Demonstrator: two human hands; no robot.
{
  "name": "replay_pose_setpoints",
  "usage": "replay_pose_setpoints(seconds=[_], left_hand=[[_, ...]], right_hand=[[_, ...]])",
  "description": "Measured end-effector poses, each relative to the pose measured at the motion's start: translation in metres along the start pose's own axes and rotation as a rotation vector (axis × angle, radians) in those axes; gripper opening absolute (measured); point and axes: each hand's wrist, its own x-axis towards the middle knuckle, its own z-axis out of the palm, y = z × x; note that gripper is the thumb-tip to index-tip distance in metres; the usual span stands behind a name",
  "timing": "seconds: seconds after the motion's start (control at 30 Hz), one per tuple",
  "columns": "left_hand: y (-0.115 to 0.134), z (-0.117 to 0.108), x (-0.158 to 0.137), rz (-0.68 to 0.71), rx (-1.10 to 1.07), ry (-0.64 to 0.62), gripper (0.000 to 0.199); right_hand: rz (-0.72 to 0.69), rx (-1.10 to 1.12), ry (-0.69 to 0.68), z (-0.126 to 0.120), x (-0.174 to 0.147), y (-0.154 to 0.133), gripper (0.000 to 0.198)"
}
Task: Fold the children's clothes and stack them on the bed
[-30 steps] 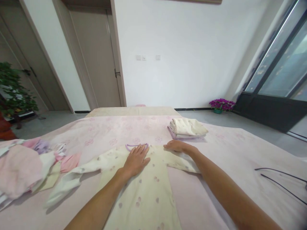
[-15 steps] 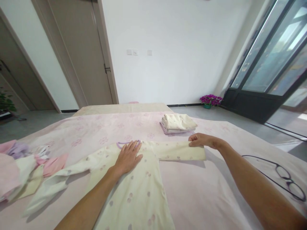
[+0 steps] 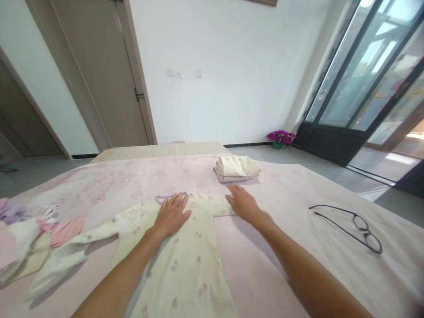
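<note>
A pale yellow long-sleeved child's top (image 3: 185, 265) with small grey and pink prints and a lilac neckline lies spread out in front of me. My left hand (image 3: 172, 214) rests flat on its chest just below the neckline, fingers stretched out. Over the sleeve on the right lies my right hand (image 3: 244, 204), fingers extended and pointing left, covering much of that sleeve. The other sleeve (image 3: 66, 260) stretches out loosely to the lower left, its fabric slightly rumpled.
A stack of folded clothes (image 3: 237, 168) sits just beyond my right hand. Black-framed glasses (image 3: 359, 225) lie at the right on the pink flowered sheet (image 3: 265, 274). Crumpled clothes (image 3: 66, 232) are heaped at the far left. Potted purple flowers (image 3: 281, 138) stand on the floor behind.
My right hand has let go of the sleeve's cuff end and moved left along the sleeve toward the shoulder. My left hand stays on the chest. The view has turned slightly right.
</note>
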Motion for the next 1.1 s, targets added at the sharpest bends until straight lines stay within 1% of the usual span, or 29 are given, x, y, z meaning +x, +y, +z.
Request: replay_pose_setpoints(seconds=[0.03,0.07,0.1,0.13,0.2,0.27,0.4,0.53,0.67,0.73,0.83,0.9,0.97,1.03,1.1], left_hand=[[0.000,0.001,0.000,-0.003,0.001,0.006,0.061],[-0.001,0.002,0.000,-0.008,0.003,0.011,0.061],[-0.001,0.002,0.000,-0.013,0.007,0.015,0.061],[-0.001,0.003,0.000,-0.018,0.010,0.016,0.061],[-0.002,0.002,0.001,-0.025,0.014,0.012,0.062],[-0.002,0.001,0.000,-0.025,0.011,0.000,0.062],[-0.001,-0.001,0.000,-0.030,0.007,-0.004,0.061],[-0.001,0.000,-0.001,-0.029,0.006,0.004,0.061],[-0.001,-0.001,-0.002,-0.021,0.005,0.006,0.061],[0.000,-0.002,-0.002,-0.019,0.007,0.009,0.061],[0.003,-0.003,-0.002,-0.016,0.011,0.005,0.060],[0.004,-0.004,-0.003,-0.012,0.011,0.008,0.059],[0.004,-0.006,-0.005,-0.013,0.007,0.035,0.058],[0.004,-0.007,-0.006,-0.003,0.000,0.099,0.056],[0.007,-0.010,-0.006,0.059,-0.027,0.167,0.051]], right_hand=[[-0.112,0.035,-0.001,0.009,-0.008,-0.023,0.051],[-0.185,0.052,-0.019,0.018,-0.017,-0.043,0.058],[-0.226,0.062,-0.040,0.026,-0.025,-0.059,0.063],[-0.239,0.063,-0.066,0.033,-0.034,-0.070,0.067],[-0.206,0.037,-0.104,0.041,-0.050,-0.076,0.070],[-0.158,-0.011,-0.112,0.042,-0.063,-0.067,0.070],[-0.104,-0.119,-0.125,0.033,-0.084,-0.027,0.065],[0.056,-0.174,-0.111,0.023,-0.092,0.007,0.062],[0.216,-0.184,0.017,0.009,-0.085,0.035,0.051],[0.310,-0.183,0.078,0.002,-0.080,0.049,0.048],[0.456,-0.094,0.080,-0.002,-0.075,0.068,0.049],[0.515,0.010,0.063,-0.001,-0.073,0.076,0.051],[0.546,0.100,0.088,0.002,-0.070,0.080,0.050],[0.553,0.156,0.146,0.005,-0.068,0.080,0.047],[0.532,0.186,0.208,0.005,-0.066,0.079,0.042]])
